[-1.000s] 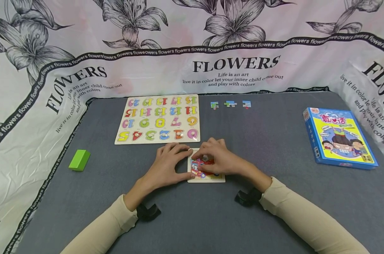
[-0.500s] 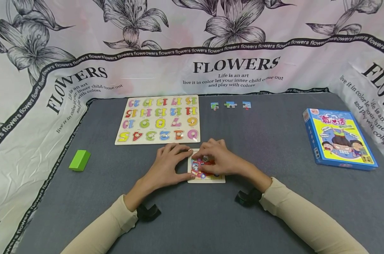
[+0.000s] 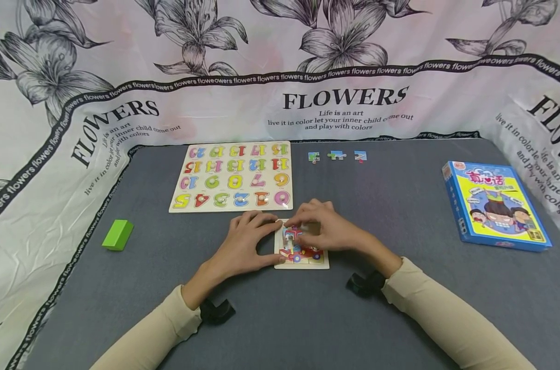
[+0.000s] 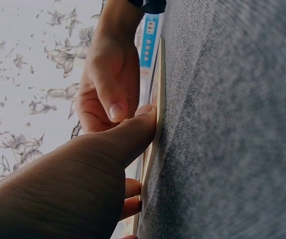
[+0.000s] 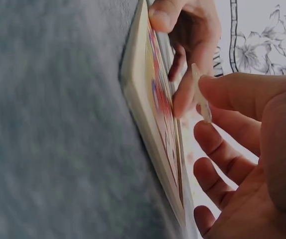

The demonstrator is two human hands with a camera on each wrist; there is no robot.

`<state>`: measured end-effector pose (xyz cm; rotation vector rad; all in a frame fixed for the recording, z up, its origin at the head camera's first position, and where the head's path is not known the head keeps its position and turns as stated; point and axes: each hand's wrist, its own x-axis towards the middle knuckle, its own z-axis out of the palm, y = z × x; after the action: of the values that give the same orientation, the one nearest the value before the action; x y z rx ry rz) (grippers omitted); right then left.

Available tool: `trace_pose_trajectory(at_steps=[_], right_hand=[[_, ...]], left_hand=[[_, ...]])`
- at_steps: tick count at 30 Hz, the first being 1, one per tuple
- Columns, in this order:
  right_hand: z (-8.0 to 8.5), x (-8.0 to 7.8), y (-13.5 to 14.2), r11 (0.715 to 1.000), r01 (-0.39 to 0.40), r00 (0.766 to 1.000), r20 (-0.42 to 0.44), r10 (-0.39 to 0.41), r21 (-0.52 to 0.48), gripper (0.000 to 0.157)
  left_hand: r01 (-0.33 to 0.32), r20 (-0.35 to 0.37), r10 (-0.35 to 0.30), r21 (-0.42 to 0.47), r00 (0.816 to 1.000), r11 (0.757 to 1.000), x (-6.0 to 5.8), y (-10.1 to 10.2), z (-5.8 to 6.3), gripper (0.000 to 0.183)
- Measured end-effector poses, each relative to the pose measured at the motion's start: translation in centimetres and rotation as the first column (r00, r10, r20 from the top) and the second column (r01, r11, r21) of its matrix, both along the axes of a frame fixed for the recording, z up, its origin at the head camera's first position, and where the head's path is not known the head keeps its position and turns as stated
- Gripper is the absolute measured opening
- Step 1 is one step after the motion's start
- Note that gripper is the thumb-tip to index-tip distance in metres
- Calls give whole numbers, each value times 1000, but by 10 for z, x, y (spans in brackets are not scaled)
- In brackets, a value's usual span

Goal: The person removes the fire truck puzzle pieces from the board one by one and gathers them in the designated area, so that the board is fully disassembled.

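A small jigsaw board (image 3: 304, 266) with a red vehicle picture lies on the grey table in the head view. My left hand (image 3: 245, 241) holds it along the left side, thumb at the near corner and fingertips at the far one. Over the board's upper right part, my right hand (image 3: 328, 226) pinches a thin jigsaw piece (image 5: 202, 97) between thumb and fingers. In the right wrist view that piece is edge-on and apart from the board, so its picture is hidden. The right hand covers part of the board in the head view.
Behind the jigsaw board lies a larger number board (image 3: 231, 177). Three loose jigsaw pieces (image 3: 337, 155) sit in a row at the back. A green block (image 3: 118, 235) is at the left, and a blue and yellow box (image 3: 497, 205) stands at the right.
My right hand has risen slightly from the jigsaw board, and more of the red vehicle shows. The left hand keeps its place at the board's left side.
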<state>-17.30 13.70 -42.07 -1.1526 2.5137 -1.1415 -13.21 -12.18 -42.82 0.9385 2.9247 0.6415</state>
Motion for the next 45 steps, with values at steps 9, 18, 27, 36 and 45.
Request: trace_pose_trajectory(at_steps=[9,18,27,36,45], right_hand=[[4,-6,7,998,48,999,-21,-49,-43,35],[9,-15,19,993,101,994,-45,-104,-63,33],[9,-25,28,978,194,980,-22,-197,-77,34],[10,-43,40,958,278,961,11,-277,-73,33],[5,-66,53,943,330,944,1,-330,-48,32]], left_hand=[[-7,2,7,-7,1000,1000,0,1,1,76],[-3,-8,3,-8,1000,1000,0,0,-1,76],[-9,-6,8,-14,1000,1000,1,1,-1,75],[-10,-6,10,-9,1000,1000,2,1,1,77],[-2,-17,2,-4,1000,1000,1,0,-1,77]])
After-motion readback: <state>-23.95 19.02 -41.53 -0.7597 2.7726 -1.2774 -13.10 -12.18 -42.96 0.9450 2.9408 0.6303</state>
